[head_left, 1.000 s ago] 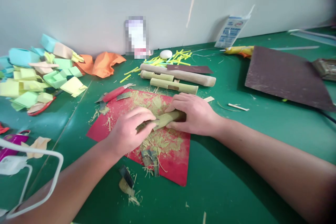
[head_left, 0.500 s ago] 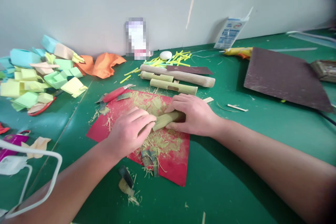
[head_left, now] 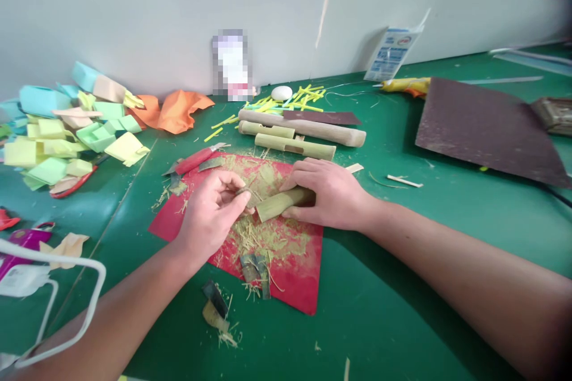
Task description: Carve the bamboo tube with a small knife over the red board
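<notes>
My right hand is wrapped round a short green bamboo piece and presses it onto a red sheet littered with shavings. My left hand is lifted just off the bamboo's left end, its fingers pinched on a small dark piece, perhaps sandpaper or a blade. A red-handled knife lies at the sheet's far left corner.
Three more bamboo lengths lie behind the red sheet, with yellow strips beyond. Folded coloured papers pile at the left. A brown sandpaper sheet lies at the right. White wire crosses the near left.
My left hand has come off the bamboo's left end, lifted and turned palm-up with the small dark piece pinched in it. My right hand and the bamboo have stayed put.
</notes>
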The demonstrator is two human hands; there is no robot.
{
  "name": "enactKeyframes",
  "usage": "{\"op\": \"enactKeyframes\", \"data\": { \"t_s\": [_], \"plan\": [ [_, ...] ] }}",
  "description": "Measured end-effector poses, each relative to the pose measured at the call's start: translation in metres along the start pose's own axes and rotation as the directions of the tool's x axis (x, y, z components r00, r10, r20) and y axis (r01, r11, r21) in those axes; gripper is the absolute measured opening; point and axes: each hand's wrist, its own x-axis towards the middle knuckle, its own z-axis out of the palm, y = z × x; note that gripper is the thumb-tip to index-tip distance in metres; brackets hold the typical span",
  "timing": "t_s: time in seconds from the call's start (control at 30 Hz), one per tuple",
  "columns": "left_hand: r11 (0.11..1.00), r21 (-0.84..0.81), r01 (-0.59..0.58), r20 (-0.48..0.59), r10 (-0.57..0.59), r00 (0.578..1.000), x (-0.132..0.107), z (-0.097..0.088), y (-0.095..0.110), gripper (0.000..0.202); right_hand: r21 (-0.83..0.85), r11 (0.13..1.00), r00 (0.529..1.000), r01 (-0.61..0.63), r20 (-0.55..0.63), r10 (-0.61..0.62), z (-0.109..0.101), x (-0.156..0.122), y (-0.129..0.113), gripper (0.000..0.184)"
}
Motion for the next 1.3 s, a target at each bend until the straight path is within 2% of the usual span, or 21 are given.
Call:
{"op": "enactKeyframes", "data": {
  "t_s": [0.1, 0.23, 0.37, 0.47, 0.53, 0.63, 0.8, 0.9, 1.1, 1.2, 1.3],
  "plan": [
    [0.984, 0.150, -0.102, -0.006, 0.104, 0.995, -0.001, -0.001, 0.002, 0.017, 0.004, 1.000, 1.000, -0.003, -0.006, 0.003, 0.000, 0.000, 0.000, 0.030],
    [0.944, 0.276, -0.180, 0.065, 0.169, 0.983, -0.004, -0.003, 0.007, 0.014, 0.010, 1.000, 1.000, -0.002, -0.006, 0.002, 0.000, 0.000, 0.000, 0.030],
    [0.935, 0.300, -0.187, 0.106, 0.162, 0.981, -0.004, -0.005, 0.007, 0.011, -0.001, 1.000, 1.000, 0.002, 0.003, -0.002, 0.000, -0.001, 0.000, 0.030],
    [0.941, 0.310, -0.135, 0.105, 0.108, 0.989, -0.003, -0.007, 0.004, 0.023, -0.004, 1.000, 1.000, -0.004, 0.009, 0.004, 0.000, -0.001, 0.000, 0.029],
    [0.919, 0.358, -0.168, 0.117, 0.134, 0.984, -0.002, -0.010, 0.005, 0.025, 0.001, 1.000, 1.000, -0.002, 0.008, 0.002, 0.000, -0.001, 0.000, 0.028],
    [0.836, 0.450, -0.315, 0.183, 0.259, 0.948, -0.001, -0.013, 0.009, 0.016, 0.015, 1.000, 1.000, 0.009, -0.006, -0.009, -0.001, -0.001, 0.000, 0.028],
    [0.738, 0.460, -0.493, 0.278, 0.408, 0.870, -0.001, -0.013, 0.013, 0.008, 0.028, 1.000, 1.000, 0.006, -0.010, -0.005, 0.000, -0.001, 0.001, 0.028],
    [0.712, 0.479, -0.513, 0.305, 0.413, 0.858, -0.001, -0.012, 0.012, 0.009, 0.021, 1.000, 1.000, 0.003, -0.008, -0.003, -0.001, -0.001, 0.001, 0.028],
    [0.718, 0.469, -0.513, 0.320, 0.404, 0.857, -0.002, -0.011, 0.012, 0.006, 0.032, 0.999, 1.000, 0.005, -0.010, -0.004, 0.000, -0.001, 0.000, 0.028],
    [0.708, 0.447, -0.547, 0.371, 0.410, 0.833, -0.002, -0.010, 0.011, 0.011, 0.018, 1.000, 1.000, 0.005, -0.007, -0.005, 0.000, -0.001, 0.000, 0.028],
    [0.661, 0.443, -0.606, 0.425, 0.440, 0.791, -0.001, -0.010, 0.010, 0.016, 0.007, 1.000, 1.000, 0.002, -0.006, -0.002, 0.000, -0.001, 0.000, 0.027]
  ]
}}
